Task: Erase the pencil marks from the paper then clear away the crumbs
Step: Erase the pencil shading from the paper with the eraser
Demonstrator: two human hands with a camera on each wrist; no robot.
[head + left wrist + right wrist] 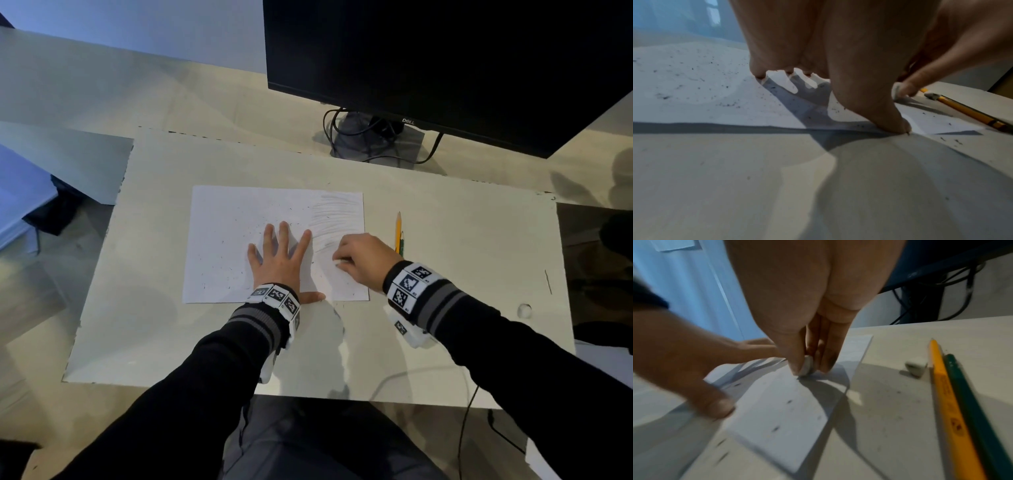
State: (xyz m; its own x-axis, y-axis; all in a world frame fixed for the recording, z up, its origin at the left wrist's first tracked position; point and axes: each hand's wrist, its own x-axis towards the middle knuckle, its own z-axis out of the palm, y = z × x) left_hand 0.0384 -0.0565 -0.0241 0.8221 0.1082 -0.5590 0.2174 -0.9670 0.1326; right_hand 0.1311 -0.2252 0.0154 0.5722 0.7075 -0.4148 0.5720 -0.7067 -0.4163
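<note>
On the left part of the sheet of paper (239, 219) many dark eraser crumbs (219, 246) lie scattered. My left hand (279, 262) lies flat on the paper with the fingers straight and spread, and the thumb (898, 123) presses at the near edge of the sheet. Just to the right of it, my right hand (359, 260) pinches a small white eraser (806, 367) between the thumb and the fingers, and the eraser touches the paper. Grey pencil marks (337, 219) cover the far right part of the sheet, beyond this hand. To the right of the paper, on the white board (462, 240), lies a second small white eraser piece (915, 367), and beside it a yellow pencil (398, 231) and a green pencil (970, 402) lie touching along their length. At the far right stands a black Dell monitor (445, 58).
</note>
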